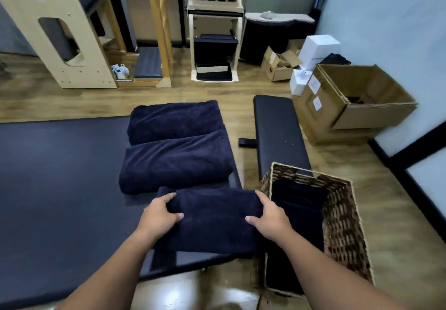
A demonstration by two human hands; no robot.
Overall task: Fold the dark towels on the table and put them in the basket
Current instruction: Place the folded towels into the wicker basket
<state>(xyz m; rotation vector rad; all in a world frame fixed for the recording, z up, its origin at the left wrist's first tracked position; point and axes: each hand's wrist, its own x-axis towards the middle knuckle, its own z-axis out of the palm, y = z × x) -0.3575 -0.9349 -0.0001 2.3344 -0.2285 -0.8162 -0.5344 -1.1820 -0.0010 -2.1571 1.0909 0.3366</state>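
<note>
**Insp. A:** Holding noted. Left hand (161,215) and right hand (269,215) each grip one short end of the folded towel (212,218), thumbs on top, fingers curled over the far edge. Can't tell whether it is lifted or resting at the near right corner of the table (60,189).

**Insp. B:** Position re: basket?

**Insp. A:** Basket (342,225) stands on the floor just beside the table, touching or nearly so at the towel's right end. Dark cloth already inside; count not readable, too dark.

**Insp. B:** Risks from here?

**Insp. A:** Three, in my judgement. 1) Fold opens in transfer: grip is at the ends only, middle unsupported, so layers may sag or slide apart once clear of the table. 2) Snag on the wicker rim: towel looks abt as long as the opening is wide, so it needs turning to go in lengthwise, else a corner catches and the bundle crumples. 3) Drop to the floor through the gap btwn table edge and basket if the right hand lets go early.

**Insp. B:** Remaining stock?

**Insp. A:** Two more folded towels on the table: middle towel (176,162) and far towel (176,119), lying against each other, not yet binned. Low risk of disturbance; the near one sits just beyond the held towel.
</note>
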